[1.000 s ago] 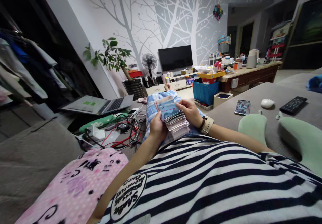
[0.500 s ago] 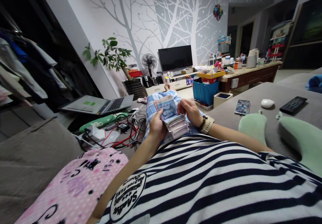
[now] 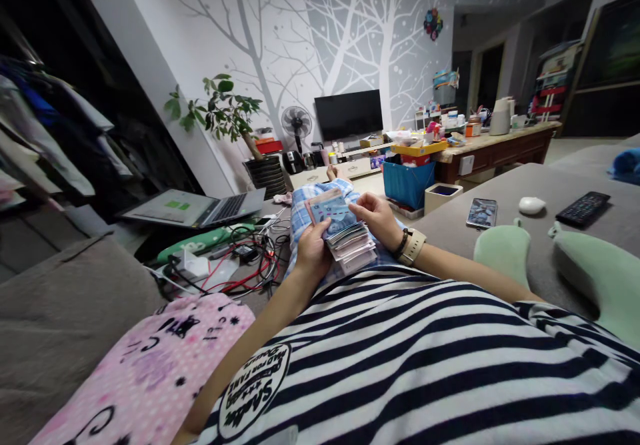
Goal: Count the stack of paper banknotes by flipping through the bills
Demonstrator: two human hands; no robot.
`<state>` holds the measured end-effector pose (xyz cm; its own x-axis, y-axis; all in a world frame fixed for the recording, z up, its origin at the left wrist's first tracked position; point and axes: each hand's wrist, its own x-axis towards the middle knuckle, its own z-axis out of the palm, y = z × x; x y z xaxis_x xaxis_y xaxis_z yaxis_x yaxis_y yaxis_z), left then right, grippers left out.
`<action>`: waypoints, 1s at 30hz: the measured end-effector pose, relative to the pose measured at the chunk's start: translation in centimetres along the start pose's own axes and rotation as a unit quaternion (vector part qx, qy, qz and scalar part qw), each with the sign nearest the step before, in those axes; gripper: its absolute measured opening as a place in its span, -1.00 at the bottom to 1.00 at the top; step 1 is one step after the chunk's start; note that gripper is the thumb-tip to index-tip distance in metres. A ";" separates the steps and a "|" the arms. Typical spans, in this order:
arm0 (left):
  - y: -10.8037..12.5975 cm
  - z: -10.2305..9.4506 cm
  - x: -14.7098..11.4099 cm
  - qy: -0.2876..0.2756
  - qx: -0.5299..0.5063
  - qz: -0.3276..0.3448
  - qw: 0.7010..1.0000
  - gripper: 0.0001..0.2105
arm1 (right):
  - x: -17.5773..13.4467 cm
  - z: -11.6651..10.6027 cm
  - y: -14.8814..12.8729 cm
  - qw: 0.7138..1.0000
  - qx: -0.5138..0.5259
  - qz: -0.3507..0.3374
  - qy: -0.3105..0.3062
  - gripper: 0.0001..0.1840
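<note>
A thick wad of what look like banknotes is bent over above my lap. My left hand is closed round its left side, the thumb lying on top. The upper face of the wad shows a pale blue banknote with a pinkish edge behind it at the left. Layered, fanned edges hang toward my belly. At the upper right corner of the blue banknote, the thumb and forefinger of my right hand are pinched together. The other fingers of that hand are curled.
Left of my legs lie tangled cables and an open laptop. On the sofa at right are a phone, a white rounded object, a remote control and green cushion-like pieces. A pink patterned cloth is at lower left.
The portrait on the top banknote no longer shows; a flatter pale blue face is up. My right hand has moved slightly up and left, and my left thumb now lies further over the wad.
</note>
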<state>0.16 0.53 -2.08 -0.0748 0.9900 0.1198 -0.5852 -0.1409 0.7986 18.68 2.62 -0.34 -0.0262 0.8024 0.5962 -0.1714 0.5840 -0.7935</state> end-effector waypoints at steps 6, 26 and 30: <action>0.0 0.4 -0.1 -0.005 -0.010 -0.001 1.000 -0.60 | 0.1 -0.4 0.3 0.999 -0.020 0.001 -0.032 -0.10; -0.7 1.0 0.3 0.043 -0.060 -0.014 0.997 -0.65 | -0.6 -0.2 -0.7 0.999 -0.023 -0.023 -0.034 -0.11; -0.7 0.8 0.4 0.034 -0.053 -0.013 0.998 -0.71 | -0.7 -0.1 -1.0 0.999 -0.027 -0.011 -0.033 -0.12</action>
<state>1.18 1.04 -2.14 -0.1108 0.9922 0.0563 -0.6691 -0.1164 0.7340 19.00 1.49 -0.02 -0.0877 0.7810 0.6183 -0.1185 0.6082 -0.7849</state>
